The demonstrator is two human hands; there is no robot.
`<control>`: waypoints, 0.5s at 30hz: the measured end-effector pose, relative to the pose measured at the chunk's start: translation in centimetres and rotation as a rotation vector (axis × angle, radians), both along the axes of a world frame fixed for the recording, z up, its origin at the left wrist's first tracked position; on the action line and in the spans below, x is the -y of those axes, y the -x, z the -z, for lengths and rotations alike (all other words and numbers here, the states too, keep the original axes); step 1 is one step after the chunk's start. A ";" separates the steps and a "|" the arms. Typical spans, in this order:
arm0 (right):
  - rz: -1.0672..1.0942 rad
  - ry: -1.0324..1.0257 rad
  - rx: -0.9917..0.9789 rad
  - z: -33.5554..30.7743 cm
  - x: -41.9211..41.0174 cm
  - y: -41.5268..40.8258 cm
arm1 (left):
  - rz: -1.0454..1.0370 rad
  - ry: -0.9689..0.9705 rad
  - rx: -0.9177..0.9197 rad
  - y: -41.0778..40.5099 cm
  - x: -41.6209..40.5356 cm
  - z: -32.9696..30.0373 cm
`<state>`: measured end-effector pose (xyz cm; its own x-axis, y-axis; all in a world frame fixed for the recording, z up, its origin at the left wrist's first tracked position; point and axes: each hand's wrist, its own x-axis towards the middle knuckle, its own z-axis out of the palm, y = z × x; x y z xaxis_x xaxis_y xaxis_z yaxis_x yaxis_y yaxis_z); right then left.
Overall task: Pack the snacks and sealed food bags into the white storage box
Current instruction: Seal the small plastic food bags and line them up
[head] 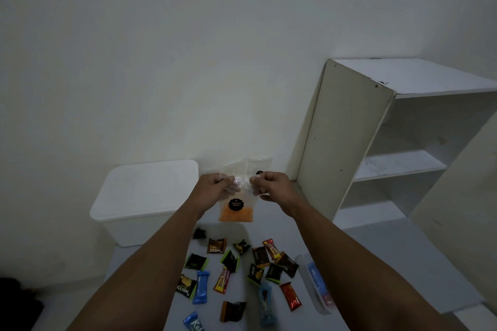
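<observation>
A clear plastic food bag (236,212) with orange contents and a round black label hangs in the air in front of me. My left hand (215,185) and my right hand (271,185) each pinch its upper part, side by side. The white storage box (142,201) stands on the floor to the left with its lid on. Several small snack packets (242,269) in black, red, blue and green wrappers lie scattered on the floor below the bag.
A white open shelf unit (398,148) stands at the right against the wall. A clear plastic container (317,282) with blue and red items lies to the right of the snacks. A dark object (16,303) sits at the lower left edge.
</observation>
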<state>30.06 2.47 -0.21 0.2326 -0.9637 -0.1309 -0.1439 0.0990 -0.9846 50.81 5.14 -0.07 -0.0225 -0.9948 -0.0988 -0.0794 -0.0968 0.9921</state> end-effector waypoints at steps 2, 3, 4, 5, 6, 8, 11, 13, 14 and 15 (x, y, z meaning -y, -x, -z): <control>-0.019 0.003 0.009 -0.1 0.0 -0.3 | 0.023 0.009 0.023 0.2 -0.1 -0.1; -0.018 0.007 0.018 -0.1 0.0 -0.5 | 0.027 0.009 0.028 0.4 0.0 -0.1; -0.014 0.018 0.016 -0.1 0.0 -0.6 | 0.028 0.008 0.031 0.5 0.0 -0.2; -0.009 0.037 0.003 0.0 0.1 -0.6 | 0.029 0.006 0.034 0.6 0.1 -0.2; -0.006 0.055 -0.011 0.1 0.2 -0.6 | 0.028 0.001 0.034 0.6 0.1 -0.1; 0.000 0.064 -0.021 0.2 0.3 -0.4 | 0.024 -0.017 0.026 0.5 0.1 0.1; -0.004 0.030 -0.033 0.0 0.1 0.1 | 0.033 -0.029 0.039 0.3 0.1 0.2; -0.017 0.019 -0.036 -0.2 0.0 0.2 | 0.037 -0.027 0.053 0.3 0.1 0.3; -0.020 0.017 -0.038 -0.2 0.0 0.2 | 0.040 -0.026 0.059 0.3 0.2 0.3; -0.021 0.015 -0.036 -0.3 -0.1 0.2 | 0.045 -0.023 0.068 0.3 0.2 0.2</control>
<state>29.85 2.53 0.07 0.2479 -0.9606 -0.1255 -0.1811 0.0813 -0.9801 50.51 4.93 -0.32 -0.0594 -0.9904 -0.1247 -0.1512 -0.1146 0.9818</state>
